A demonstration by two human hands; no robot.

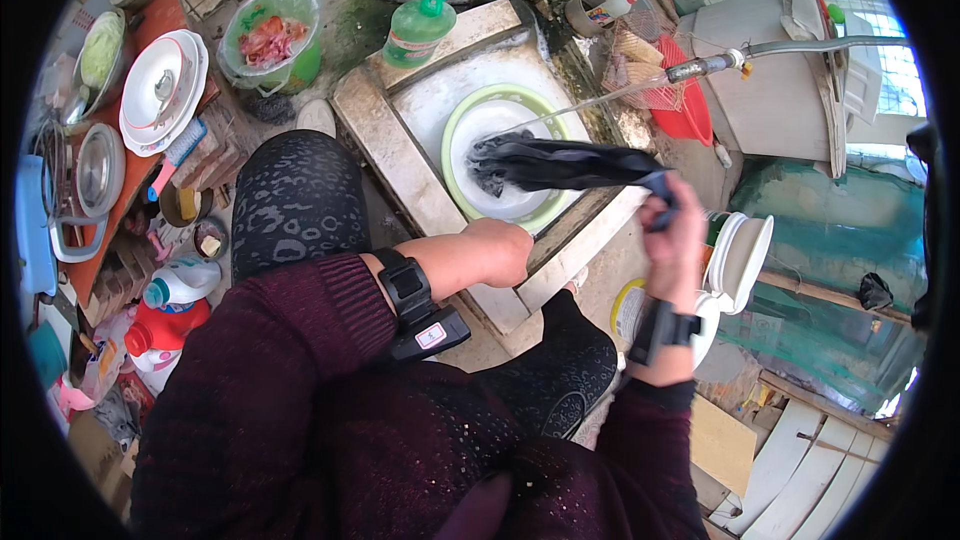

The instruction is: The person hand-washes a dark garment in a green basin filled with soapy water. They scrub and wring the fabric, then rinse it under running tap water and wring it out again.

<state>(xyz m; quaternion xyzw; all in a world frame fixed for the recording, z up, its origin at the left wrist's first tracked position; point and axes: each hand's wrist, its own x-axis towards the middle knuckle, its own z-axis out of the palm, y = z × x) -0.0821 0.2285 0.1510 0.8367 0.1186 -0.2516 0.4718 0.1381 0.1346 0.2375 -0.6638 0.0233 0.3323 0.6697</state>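
Observation:
A dark wet cloth [570, 163] stretches from a pale green basin [452, 165] to my right hand [673, 229], which grips its bunched end to the right of the basin. The cloth's other end lies in cloudy, sudsy water inside the basin. My left hand [501, 251] is curled by the near rim; its fingertips are hidden, so whether it holds the rim cannot be told. Water runs in a thin stream from a hose with a metal fitting [701, 67] towards the basin. The basin stands in a shallow stone sink [420, 172] with white foam on its floor.
A green detergent bottle [420, 26] stands on the sink's far ledge. Left are a lined green bucket [270, 37], stacked enamel basins [163, 90], a brush [180, 154] and several bottles [182, 277]. A red plastic basin [686, 105] and white buckets [739, 262] sit right.

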